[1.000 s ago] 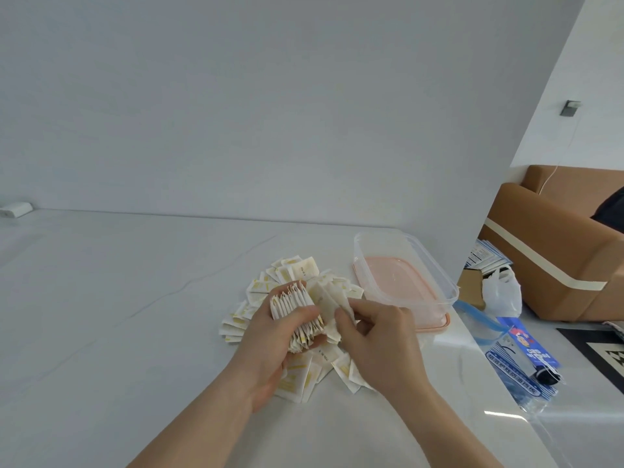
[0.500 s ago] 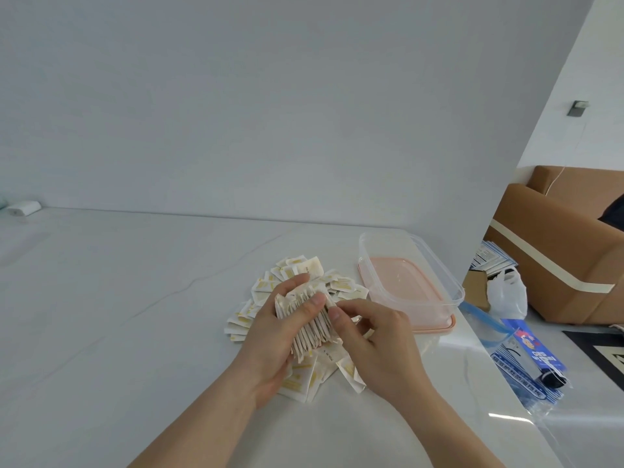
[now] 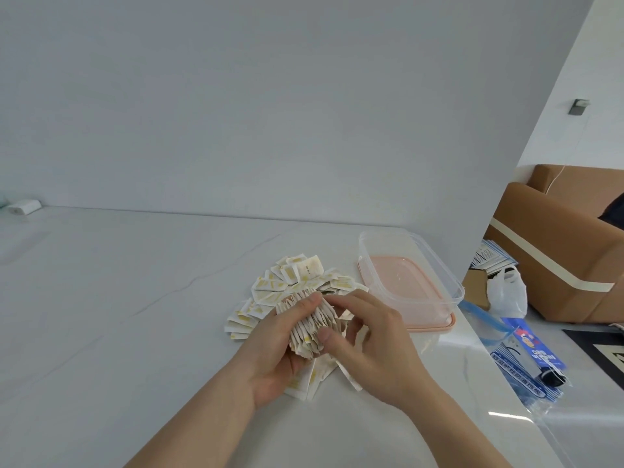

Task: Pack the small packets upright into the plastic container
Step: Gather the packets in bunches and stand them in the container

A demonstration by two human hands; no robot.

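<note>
Now my right hand (image 3: 368, 339) has closed in from the side, thumb and fingers pinching the fanned stack of small white-and-yellow paper packets (image 3: 312, 327) that my left hand (image 3: 280, 342) grips from below. I'm squaring their edges so they'll go in standing. They're thin, flat, splayed like cards, held above the loose pile of the same packets (image 3: 290, 278) on the white table (image 3: 118, 315). Just right sits the clear plastic container (image 3: 442, 285), apparently empty, on its pink lid (image 3: 435, 327).
</note>
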